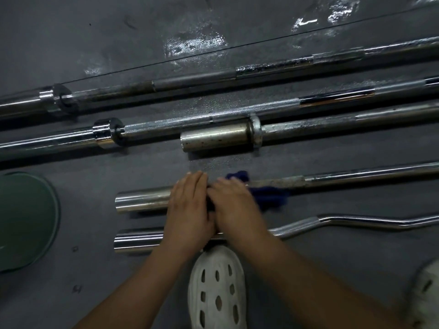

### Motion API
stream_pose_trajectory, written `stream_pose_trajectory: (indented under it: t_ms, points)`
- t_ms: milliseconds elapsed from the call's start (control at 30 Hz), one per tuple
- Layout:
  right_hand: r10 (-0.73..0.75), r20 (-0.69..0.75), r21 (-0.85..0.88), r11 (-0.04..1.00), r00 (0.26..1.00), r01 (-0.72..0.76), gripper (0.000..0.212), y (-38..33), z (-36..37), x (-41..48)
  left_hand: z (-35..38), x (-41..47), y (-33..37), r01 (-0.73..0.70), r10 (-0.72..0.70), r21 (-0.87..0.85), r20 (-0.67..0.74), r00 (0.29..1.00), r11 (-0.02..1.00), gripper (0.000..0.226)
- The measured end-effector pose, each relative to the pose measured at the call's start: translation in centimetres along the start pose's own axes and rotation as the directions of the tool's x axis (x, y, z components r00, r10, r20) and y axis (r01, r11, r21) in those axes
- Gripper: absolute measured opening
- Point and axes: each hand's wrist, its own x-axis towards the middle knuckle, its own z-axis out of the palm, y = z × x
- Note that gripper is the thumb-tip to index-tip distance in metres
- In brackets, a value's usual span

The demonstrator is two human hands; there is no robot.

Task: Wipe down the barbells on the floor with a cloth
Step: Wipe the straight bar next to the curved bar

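Looking down, I saw both hands together on the short straight chrome barbell point(145, 200) lying on the dark rubber floor point(118, 43). My left hand point(190, 205) lay flat across its sleeve, fingers straight. My right hand point(234, 205) pressed the crumpled dark blue cloth point(268, 197) against the shaft; its grip was blurred, so I couldn't tell. A curved chrome curl bar point(356, 220) lay just beside, nearer me.

No readable text, label, brand, number or sign anywhere: none on the bars point(237, 129), none on the floor point(118, 43), none on the white shoe point(217, 288).
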Motion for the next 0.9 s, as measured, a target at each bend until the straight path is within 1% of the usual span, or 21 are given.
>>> stream_pose_trajectory:
  t_ms: [67, 133, 200, 233, 300, 333, 400, 433, 467, 533, 567, 600, 633, 667, 700, 733, 767, 800, 833, 867, 900]
  points:
    - [-0.1, 0.048, 0.065, 0.993, 0.994, 0.097, 0.029, -0.5, 0.5, 0.7, 0.0, 0.0, -0.5, 0.007, -0.007, -0.024, -0.003, 1.0, 1.0, 0.074]
    - [-0.112, 0.071, 0.005, 0.994, 0.991, 0.112, 0.031, 2.1, -0.9, 0.4, -0.2, 0.0, -1.0, -0.009, 0.009, 0.002, 0.018, 1.0, 1.0, 0.077]
    - [0.021, 0.015, -0.027, 0.999, 1.0, -0.021, 0.038, 5.7, -2.9, -0.3, -0.4, 0.1, -1.1, -0.015, 0.015, 0.019, 0.019, 1.0, 1.0, 0.078]
    - [0.119, -0.038, -0.033, 0.992, 0.992, -0.121, 0.035, 7.5, -3.9, -0.8, -0.3, 0.1, -1.0, -0.013, 0.013, 0.024, 0.017, 1.0, 1.0, 0.078]
    - [0.285, -0.15, 0.003, 0.958, 0.947, -0.287, 0.034, 9.9, -5.3, -1.6, -0.2, 0.1, -0.8, -0.014, 0.014, 0.027, 0.008, 1.0, 1.0, 0.078]
    - [0.371, -0.207, 0.099, 0.929, 0.905, -0.358, 0.037, 10.7, -5.7, -1.7, -0.1, 0.1, -0.8, -0.015, 0.015, 0.027, 0.006, 1.0, 1.0, 0.078]
    - [0.566, -0.305, 0.347, 0.815, 0.766, -0.464, 0.039, 11.2, -6.0, -1.4, -0.1, 0.1, -0.8, -0.014, 0.014, 0.026, 0.01, 1.0, 1.0, 0.079]
    - [0.6, -0.332, 0.372, 0.793, 0.728, -0.483, 0.038, 10.8, -5.8, -1.2, -0.1, 0.1, -0.9, -0.013, 0.013, 0.026, 0.011, 1.0, 1.0, 0.079]
    - [0.573, -0.363, 0.286, 0.819, 0.735, -0.498, 0.035, 10.4, -5.2, -1.2, -0.1, 0.1, -1.0, -0.014, 0.014, 0.024, 0.011, 1.0, 1.0, 0.08]
    - [0.416, -0.341, 0.004, 0.898, 0.843, -0.441, 0.032, 9.7, -3.3, -1.8, -0.2, 0.0, -1.0, -0.018, 0.018, 0.017, 0.012, 1.0, 1.0, 0.08]
    - [0.336, -0.288, -0.072, 0.926, 0.897, -0.37, 0.031, 9.7, -2.9, -2.2, -0.2, 0.0, -0.9, -0.018, 0.018, 0.014, 0.012, 1.0, 1.0, 0.08]
    - [0.268, -0.234, -0.055, 0.956, 0.935, -0.287, 0.031, 10.3, -3.2, -2.2, -0.2, -0.1, -0.8, -0.019, 0.019, 0.014, 0.009, 1.0, 1.0, 0.08]
    - [0.23, -0.193, 0.028, 0.973, 0.954, -0.229, 0.032, 11.0, -4.0, -2.1, -0.2, -0.2, -0.8, -0.022, 0.022, 0.016, 0.006, 1.0, 1.0, 0.08]
    - [0.237, -0.17, 0.108, 0.969, 0.957, -0.221, 0.034, 11.9, -5.1, -2.1, -0.2, -0.2, -0.8, -0.024, 0.024, 0.015, 0.006, 1.0, 1.0, 0.08]
    - [0.293, -0.194, 0.167, 0.95, 0.936, -0.263, 0.036, 13.1, -6.0, -2.1, -0.2, -0.3, -0.9, -0.025, 0.025, 0.011, 0.005, 1.0, 1.0, 0.08]
    - [0.372, -0.264, 0.194, 0.924, 0.89, -0.329, 0.037, 14.3, -6.7, -2.1, -0.1, -0.2, -0.9, -0.022, 0.022, 0.007, 0.005, 1.0, 1.0, 0.08]
    - [0.439, -0.333, 0.163, 0.898, 0.834, -0.408, 0.036, 14.8, -7.0, -2.4, 0.0, -0.2, -0.8, -0.018, 0.018, 0.006, 0.001, 1.0, 1.0, 0.08]
    - [0.455, -0.371, 0.074, 0.883, 0.81, -0.463, 0.033, 14.4, -6.5, -2.7, 0.1, -0.1, -0.7, -0.013, 0.013, 0.007, -0.003, 1.0, 1.0, 0.079]
    - [0.409, -0.357, -0.021, 0.895, 0.84, -0.445, 0.03, 13.3, -5.5, -2.8, 0.1, 0.0, -0.5, -0.006, 0.007, 0.008, -0.005, 1.0, 1.0, 0.079]
    - [0.303, -0.301, -0.07, 0.938, 0.904, -0.338, 0.029, 12.2, -4.6, -2.9, 0.1, 0.0, -0.4, -0.001, 0.001, 0.009, -0.005, 1.0, 1.0, 0.079]
    - [0.188, -0.228, -0.046, 0.978, 0.955, -0.204, 0.031, 11.2, -4.2, -2.8, 0.1, 0.0, -0.3, 0.0, 0.0, 0.011, -0.002, 1.0, 1.0, 0.079]
